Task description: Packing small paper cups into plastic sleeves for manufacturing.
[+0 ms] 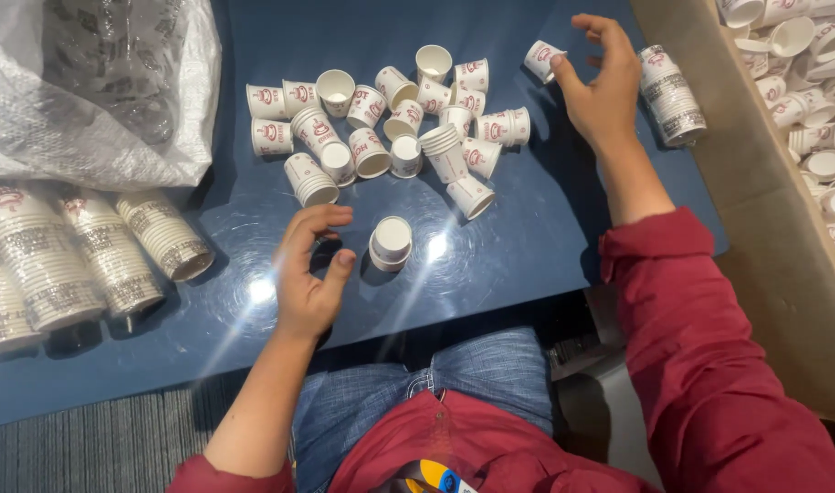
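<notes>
The person sat at a dark blue table (527, 246) with paper cups spread before them. The left hand (309, 274) rested low on the table, its fingers (321, 217) curled and apart, holding nothing, just beside a short upturned stack of cups (391, 242) that stood alone near the table's middle. The right hand (602, 84) reached to the far side, fingers spread and bent, the thumb touching or nearly touching a single cup (542, 60) lying on its side; I could not tell whether it was actually gripped. Just beyond that hand lay a finished stack (673, 95) on its side at the table's edge. To my eye the stacking was well under way but far from over. On the left, several long stacks (79, 260) lay side by side below a crumpled clear plastic bag (79, 82), so a good share looked done. Yet a loose pile of cups (390, 119) sat scattered across the far middle of the table, some single, some nested in twos and threes, some upright and some tipped over. At the right a cardboard box (764, 228) held many more loose cups (814, 100), tumbled every way. Judging by that, the bigger part of the work remained.
</notes>
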